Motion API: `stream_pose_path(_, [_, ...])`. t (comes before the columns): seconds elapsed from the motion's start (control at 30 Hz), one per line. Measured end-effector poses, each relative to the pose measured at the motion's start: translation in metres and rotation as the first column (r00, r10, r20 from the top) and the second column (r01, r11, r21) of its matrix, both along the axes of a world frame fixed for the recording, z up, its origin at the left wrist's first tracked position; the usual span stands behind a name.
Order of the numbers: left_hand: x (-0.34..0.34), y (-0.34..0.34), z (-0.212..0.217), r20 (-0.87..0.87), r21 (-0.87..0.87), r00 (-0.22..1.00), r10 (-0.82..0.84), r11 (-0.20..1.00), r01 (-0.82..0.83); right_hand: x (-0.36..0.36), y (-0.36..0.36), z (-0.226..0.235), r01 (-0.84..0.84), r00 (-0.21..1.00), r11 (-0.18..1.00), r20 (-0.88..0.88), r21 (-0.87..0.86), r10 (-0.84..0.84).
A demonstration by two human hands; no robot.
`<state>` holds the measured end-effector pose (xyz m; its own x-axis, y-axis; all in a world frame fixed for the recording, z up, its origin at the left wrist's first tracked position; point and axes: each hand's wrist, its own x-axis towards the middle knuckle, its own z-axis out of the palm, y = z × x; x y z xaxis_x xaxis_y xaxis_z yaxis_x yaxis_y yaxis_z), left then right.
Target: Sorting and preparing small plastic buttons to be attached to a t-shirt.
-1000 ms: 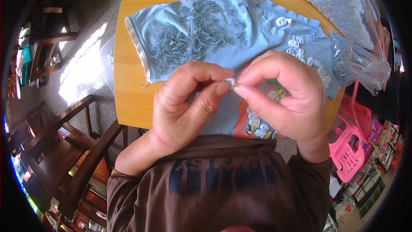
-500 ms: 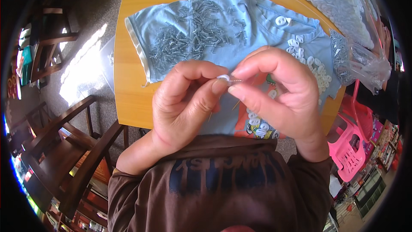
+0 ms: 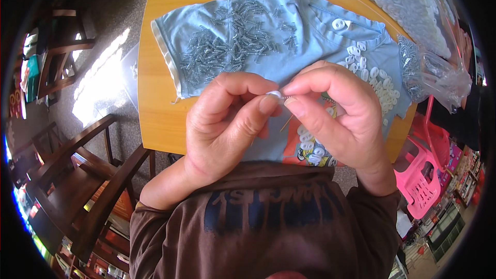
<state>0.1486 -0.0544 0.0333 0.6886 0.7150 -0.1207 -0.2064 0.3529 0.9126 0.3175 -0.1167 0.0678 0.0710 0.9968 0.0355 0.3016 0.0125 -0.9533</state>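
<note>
Between my left hand's [image 3: 219,129] thumb and forefinger is a small white plastic piece [image 3: 276,93], mostly covered by the fingertips. Pinched in my right hand [image 3: 343,119] is a small metal spring [image 3: 286,98], its end against the white piece. How far the spring sits inside it, I cannot tell. Both hands are above a light blue T-shirt [image 3: 320,46] spread on the table. A heap of loose metal springs [image 3: 240,41] covers its left part. Loose white two-hole plastic pieces [image 3: 380,83] lie on its right, and more white pieces [image 3: 306,145] lie near the front, over the orange print.
The wooden table [image 3: 160,124] has a curved edge. A clear bag of white pieces [image 3: 403,5] is at the back right, beside a bag of springs [image 3: 411,64]. A pink plastic chair [image 3: 419,188] stands right of the table, dark wooden chairs [image 3: 82,175] on the left.
Both hands have shifted slightly right. My right fingertips have come closer to the white piece, and less of the spring shows between the hands.
</note>
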Motion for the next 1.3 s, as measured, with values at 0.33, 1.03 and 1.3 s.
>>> stream_pose_path(0.33, [0.002,0.003,0.004,0.115,-0.309,0.993,0.007,0.951,0.029,0.001,-0.001,-0.001,-0.007,0.991,0.994,0.134,0.111,-0.008])
stream_pose_path(1.03, [0.005,-0.003,0.006,0.027,-0.083,0.998,0.053,0.995,-0.051,0.0,0.0,-0.005,0.045,0.99,0.988,0.128,0.151,-0.064])
stream_pose_path(1.3, [0.013,0.001,0.005,-0.02,-0.352,1.0,0.019,0.936,-0.025,0.008,-0.005,-0.009,0.05,0.994,0.994,0.089,0.093,-0.058])
